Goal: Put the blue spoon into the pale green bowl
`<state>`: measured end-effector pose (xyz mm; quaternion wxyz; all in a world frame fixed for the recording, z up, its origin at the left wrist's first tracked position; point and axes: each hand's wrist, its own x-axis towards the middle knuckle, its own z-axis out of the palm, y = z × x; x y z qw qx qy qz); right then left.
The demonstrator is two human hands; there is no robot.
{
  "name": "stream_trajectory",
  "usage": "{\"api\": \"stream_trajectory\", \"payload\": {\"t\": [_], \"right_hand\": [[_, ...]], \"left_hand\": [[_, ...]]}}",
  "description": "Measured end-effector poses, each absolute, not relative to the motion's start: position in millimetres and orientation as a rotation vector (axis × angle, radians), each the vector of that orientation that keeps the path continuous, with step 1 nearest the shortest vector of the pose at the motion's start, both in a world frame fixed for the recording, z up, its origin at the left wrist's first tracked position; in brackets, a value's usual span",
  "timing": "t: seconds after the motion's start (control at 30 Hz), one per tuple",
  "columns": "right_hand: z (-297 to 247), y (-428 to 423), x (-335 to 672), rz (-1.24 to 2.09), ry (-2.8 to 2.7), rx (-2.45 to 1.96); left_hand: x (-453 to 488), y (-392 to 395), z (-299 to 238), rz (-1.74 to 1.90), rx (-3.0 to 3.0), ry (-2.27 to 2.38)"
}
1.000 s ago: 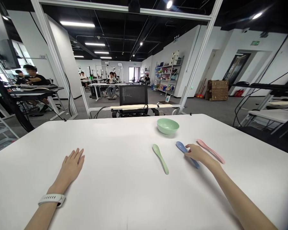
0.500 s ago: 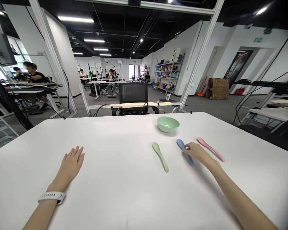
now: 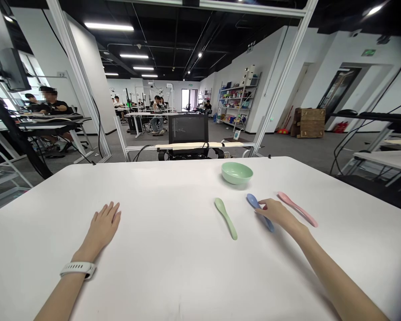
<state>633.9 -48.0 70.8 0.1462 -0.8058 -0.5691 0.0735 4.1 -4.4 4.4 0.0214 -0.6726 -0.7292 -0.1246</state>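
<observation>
My right hand [image 3: 276, 213] has its thumb and fingers closed around the middle of a blue spoon [image 3: 253, 200], whose bowl points away from me. Part of the handle is hidden beneath the fingers. To the left of it lies a green spoon [image 3: 226, 217], and a pink spoon [image 3: 298, 208] rests on the right, just past my wrist. Farther back stands a green bowl [image 3: 237, 174] with nothing visible inside. My left hand [image 3: 103, 226] lies flat on the white table [image 3: 167, 249], fingers stretched out, wearing a white wristband [image 3: 78, 268].
Beyond the table's far edge are a black office chair [image 3: 188, 129] and a metal frame with a crossbar [image 3: 143, 147]. People sit at desks in the background. A shelf rack [image 3: 237, 100] and a wooden crate [image 3: 310, 122] stand farther back.
The whole view has shifted slightly, so things appear a little farther right. My right hand stays on the blue spoon, and my left hand stays flat on the table.
</observation>
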Motion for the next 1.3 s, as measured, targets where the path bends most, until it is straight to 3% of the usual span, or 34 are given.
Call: {"api": "stream_trajectory", "payload": {"t": [0.57, 0.73, 0.87, 1.1, 1.3], "right_hand": [[81.0, -48.3, 631.5, 0.426, -1.588, -2.416], [83.7, -49.3, 626.9, 0.278, -1.576, -2.411], [86.4, -53.1, 592.4, 0.162, -1.663, -2.154], [63.7, -77.2, 505.0, 0.432, -1.903, -1.977], [64.0, -56.1, 544.1, 0.183, -1.845, -1.925]], "left_hand": [[11.0, -7.3, 10.5, -0.340, -2.045, -2.277], [9.4, -6.6, 10.5, -0.327, -2.067, -2.288], [6.5, -5.5, 7.7, -0.353, -2.066, -2.257], [8.6, -7.2, 12.3, -0.305, -2.083, -2.303], [7.2, -6.6, 11.8, -0.305, -2.102, -2.292]]}}
